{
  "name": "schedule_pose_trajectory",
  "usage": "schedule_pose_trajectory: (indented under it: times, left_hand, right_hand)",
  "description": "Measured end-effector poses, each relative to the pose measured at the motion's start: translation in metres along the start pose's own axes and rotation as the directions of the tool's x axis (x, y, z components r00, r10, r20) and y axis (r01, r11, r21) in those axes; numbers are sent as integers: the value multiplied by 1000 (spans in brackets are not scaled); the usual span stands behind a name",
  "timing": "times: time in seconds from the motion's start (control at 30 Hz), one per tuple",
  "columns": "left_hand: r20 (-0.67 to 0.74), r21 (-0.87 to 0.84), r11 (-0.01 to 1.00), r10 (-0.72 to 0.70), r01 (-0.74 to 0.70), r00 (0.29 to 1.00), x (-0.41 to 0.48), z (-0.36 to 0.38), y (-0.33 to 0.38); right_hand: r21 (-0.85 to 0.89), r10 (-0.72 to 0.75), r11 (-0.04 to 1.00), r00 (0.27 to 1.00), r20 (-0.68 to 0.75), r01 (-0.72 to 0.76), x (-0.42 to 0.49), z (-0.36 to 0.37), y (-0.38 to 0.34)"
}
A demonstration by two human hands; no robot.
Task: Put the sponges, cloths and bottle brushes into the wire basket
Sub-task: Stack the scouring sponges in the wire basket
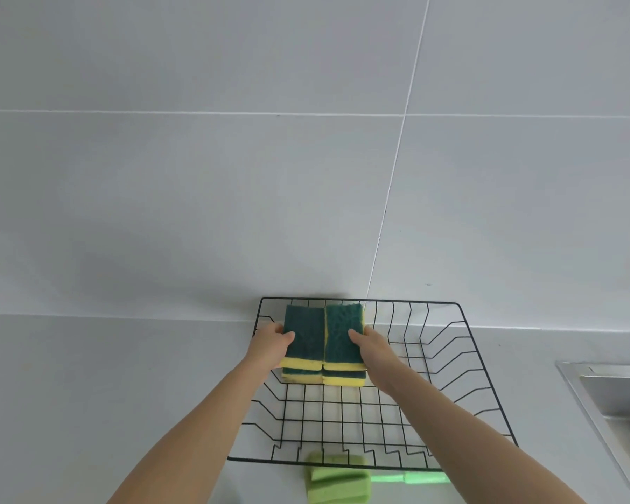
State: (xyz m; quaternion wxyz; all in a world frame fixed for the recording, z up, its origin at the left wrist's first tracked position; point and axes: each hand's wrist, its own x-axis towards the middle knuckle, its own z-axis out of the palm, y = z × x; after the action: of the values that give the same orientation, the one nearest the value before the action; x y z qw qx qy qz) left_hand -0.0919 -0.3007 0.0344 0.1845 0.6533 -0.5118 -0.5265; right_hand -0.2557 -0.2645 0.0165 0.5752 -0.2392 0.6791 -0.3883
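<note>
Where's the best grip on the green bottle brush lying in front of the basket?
Judging by its pose, take the green bottle brush's handle: a thin stick lying flat on the counter, pointing right from the bulky sponge head. Come from above, pinching across it, since the wire basket rim crowds its far side.

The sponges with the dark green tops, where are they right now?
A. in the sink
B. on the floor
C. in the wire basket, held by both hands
C: the sponges sit stacked inside the wire basket, between the left hand and right hand.
</note>
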Motion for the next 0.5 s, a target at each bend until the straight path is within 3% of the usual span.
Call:
schedule_pose_trajectory:
  times: [0.2,0.5]
  left_hand:
    - [-77,210,974,108,-90,991,1,8,-3]
    - [-65,267,957,136,-114,989,1,12,-5]
  right_hand:
    - [-90,-71,994,996,-52,67,1,6,3]
    - [-241,-41,970,999,-23,34,-7,3,-2]
